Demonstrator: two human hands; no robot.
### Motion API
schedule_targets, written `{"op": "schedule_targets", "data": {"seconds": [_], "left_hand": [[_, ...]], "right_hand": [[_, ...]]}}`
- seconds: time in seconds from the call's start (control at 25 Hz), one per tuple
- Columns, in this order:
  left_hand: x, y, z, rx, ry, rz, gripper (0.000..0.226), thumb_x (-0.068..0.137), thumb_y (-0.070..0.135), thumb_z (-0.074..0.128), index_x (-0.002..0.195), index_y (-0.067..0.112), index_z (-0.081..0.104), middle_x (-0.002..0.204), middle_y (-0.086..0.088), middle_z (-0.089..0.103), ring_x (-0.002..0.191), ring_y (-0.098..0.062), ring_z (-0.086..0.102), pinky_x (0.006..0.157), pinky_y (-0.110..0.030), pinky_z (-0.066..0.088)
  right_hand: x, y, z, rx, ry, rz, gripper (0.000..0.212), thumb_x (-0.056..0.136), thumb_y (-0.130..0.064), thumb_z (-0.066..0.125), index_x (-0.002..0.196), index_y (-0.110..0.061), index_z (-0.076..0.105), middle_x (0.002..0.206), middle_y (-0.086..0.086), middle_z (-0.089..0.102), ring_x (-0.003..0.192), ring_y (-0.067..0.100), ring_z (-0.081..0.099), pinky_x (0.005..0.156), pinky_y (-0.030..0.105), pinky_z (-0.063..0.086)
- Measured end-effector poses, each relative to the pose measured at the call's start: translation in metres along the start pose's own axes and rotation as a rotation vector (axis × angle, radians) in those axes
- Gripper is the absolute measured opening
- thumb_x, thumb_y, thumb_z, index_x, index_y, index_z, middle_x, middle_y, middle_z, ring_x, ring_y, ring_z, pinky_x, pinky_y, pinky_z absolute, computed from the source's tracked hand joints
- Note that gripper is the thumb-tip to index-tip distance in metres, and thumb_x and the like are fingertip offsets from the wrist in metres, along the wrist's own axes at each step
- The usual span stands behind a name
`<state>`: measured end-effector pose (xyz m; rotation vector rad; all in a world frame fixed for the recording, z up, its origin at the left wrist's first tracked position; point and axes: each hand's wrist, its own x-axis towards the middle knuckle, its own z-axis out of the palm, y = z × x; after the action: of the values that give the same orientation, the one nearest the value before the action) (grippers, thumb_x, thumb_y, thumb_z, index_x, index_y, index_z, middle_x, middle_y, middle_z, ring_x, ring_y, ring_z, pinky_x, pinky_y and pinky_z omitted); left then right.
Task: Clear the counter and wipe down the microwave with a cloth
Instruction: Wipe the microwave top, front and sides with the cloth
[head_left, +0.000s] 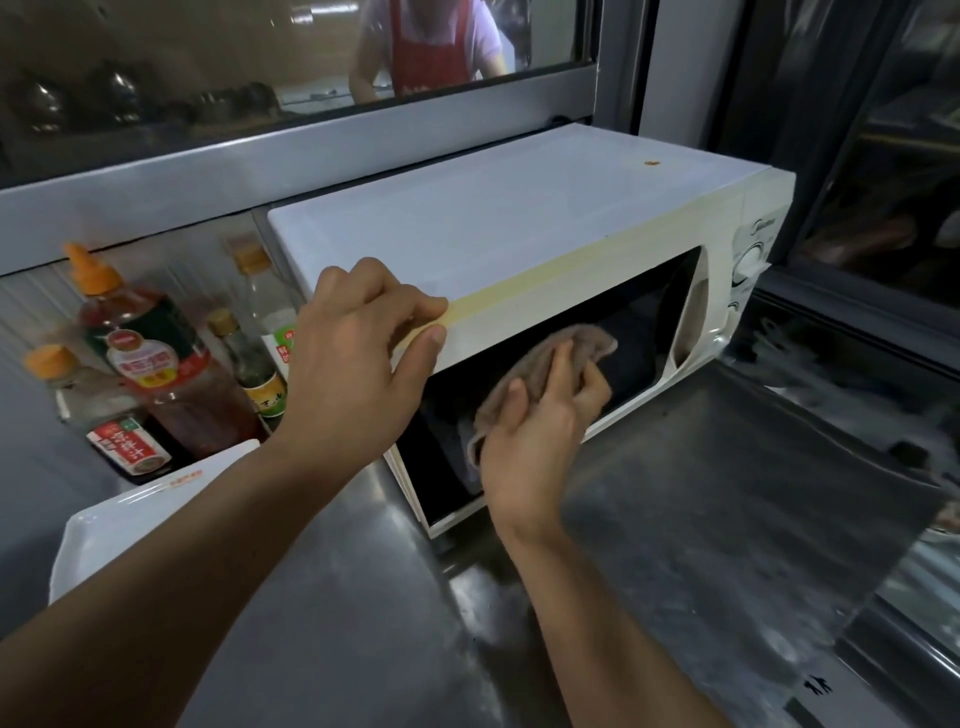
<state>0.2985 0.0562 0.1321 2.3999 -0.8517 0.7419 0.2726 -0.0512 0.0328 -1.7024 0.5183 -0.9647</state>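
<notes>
A white microwave (519, 228) is shown standing on a steel counter (675, 519), its back close to a grey window frame (260, 171); its door is closed, and the dark door glass (649, 322) faces the viewer. A brownish cloth (566, 358) is held bunched against the door glass by the right hand (535, 431); the fingers are curled round the cloth, with the thumb laid across its lower fold, and the cloth is pressed flat to the glass near the middle of the door. The left hand (358, 343) is set on the front left corner of the microwave's top; its fingers are bent over the upper edge and the thumb is pressed to the yellowed strip above the door, so that the edge is pinched between them. A small orange speck (651, 163) is seen on the top panel towards the rear right; the control dials (750, 260) are placed at the right end of the front. To the left of the microwave, several sauce bottles (150, 358) are grouped upright against the wall, two with orange caps; a white tray (130, 525) is seen just in front of them, partly hidden by the left forearm. In the window above, a person in a red apron (428, 47) is seen.
</notes>
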Motion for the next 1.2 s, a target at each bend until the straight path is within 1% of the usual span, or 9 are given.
{"op": "schedule_targets", "data": {"seconds": [0.12,0.24,0.32,0.44,0.52,0.56,0.72,0.88,1.2], "left_hand": [[0.0,-0.002,0.003,-0.014,0.016,-0.004,0.031,0.087,0.027,0.053,0.107,0.011,0.07,0.09,0.006,0.045,0.089,-0.016,0.04,0.074,-0.027,0.029],[-0.002,-0.003,0.007,-0.023,0.042,-0.006,0.03,0.088,0.027,0.053,0.107,0.011,0.07,0.089,0.005,0.045,0.088,-0.016,0.039,0.073,-0.027,0.028],[-0.003,-0.002,0.007,-0.031,0.048,-0.016,0.03,0.089,0.027,0.053,0.108,0.012,0.07,0.089,0.004,0.046,0.089,-0.015,0.038,0.072,-0.027,0.027],[-0.004,-0.001,0.008,-0.014,0.055,-0.035,0.03,0.089,0.029,0.051,0.109,0.014,0.069,0.09,0.005,0.046,0.09,-0.014,0.038,0.072,-0.023,0.024],[-0.005,0.0,0.009,-0.006,0.065,-0.041,0.03,0.089,0.028,0.051,0.109,0.015,0.069,0.09,0.006,0.046,0.09,-0.015,0.038,0.072,-0.022,0.023],[-0.006,0.001,0.009,-0.009,0.073,-0.043,0.029,0.089,0.027,0.052,0.108,0.014,0.07,0.09,0.005,0.046,0.09,-0.016,0.039,0.072,-0.022,0.024],[-0.007,0.001,0.013,-0.006,0.106,-0.049,0.029,0.088,0.025,0.052,0.107,0.012,0.07,0.09,0.003,0.048,0.092,-0.021,0.041,0.076,-0.027,0.026],[-0.007,-0.003,0.014,-0.004,0.107,-0.041,0.029,0.089,0.026,0.052,0.108,0.013,0.07,0.092,-0.003,0.053,0.093,-0.017,0.038,0.075,-0.027,0.027],[-0.009,-0.002,0.015,-0.026,0.13,-0.044,0.027,0.089,0.023,0.054,0.108,0.013,0.07,0.09,0.002,0.048,0.092,-0.023,0.042,0.078,-0.04,0.034]], "right_hand": [[-0.001,-0.015,0.011,0.003,0.051,-0.093,0.057,0.092,-0.005,0.044,0.146,-0.006,0.026,0.15,0.016,0.016,0.138,0.026,0.027,0.114,0.028,0.026],[-0.033,0.014,0.01,0.219,-0.038,0.033,0.065,0.093,-0.004,0.038,0.151,-0.015,0.011,0.154,-0.014,0.013,0.14,0.033,0.02,0.115,0.054,0.018],[-0.05,0.039,0.006,0.211,-0.051,0.109,0.065,0.093,0.001,0.036,0.151,-0.012,0.01,0.14,-0.032,0.021,0.137,0.024,0.031,0.115,0.046,0.017],[-0.04,0.071,0.003,0.002,-0.004,0.035,0.055,0.096,-0.001,0.037,0.145,-0.022,0.024,0.12,-0.033,0.035,0.106,-0.021,0.041,0.098,0.007,0.033],[-0.006,0.083,-0.005,-0.194,0.058,0.083,0.023,0.1,-0.016,0.039,0.121,-0.024,0.043,0.102,-0.017,0.049,0.083,-0.003,0.053,0.071,0.012,0.044],[0.019,0.086,-0.013,-0.221,0.075,0.161,0.019,0.099,-0.02,0.041,0.117,-0.015,0.044,0.103,0.004,0.05,0.087,0.015,0.051,0.071,0.022,0.043],[0.093,0.111,-0.046,-0.263,-0.059,0.343,0.051,0.085,0.002,0.047,0.134,0.008,0.037,0.137,0.026,0.033,0.115,0.038,0.043,0.085,0.029,0.032],[0.089,0.123,-0.045,-0.235,-0.078,0.315,0.063,0.093,-0.001,0.044,0.149,-0.004,0.015,0.149,0.018,0.02,0.133,0.029,0.034,0.108,0.025,0.025],[0.033,0.118,-0.031,-0.256,-0.144,0.226,0.066,0.094,-0.007,0.048,0.15,-0.011,0.013,0.152,0.017,0.017,0.126,0.03,0.044,0.097,0.013,0.025]]}}
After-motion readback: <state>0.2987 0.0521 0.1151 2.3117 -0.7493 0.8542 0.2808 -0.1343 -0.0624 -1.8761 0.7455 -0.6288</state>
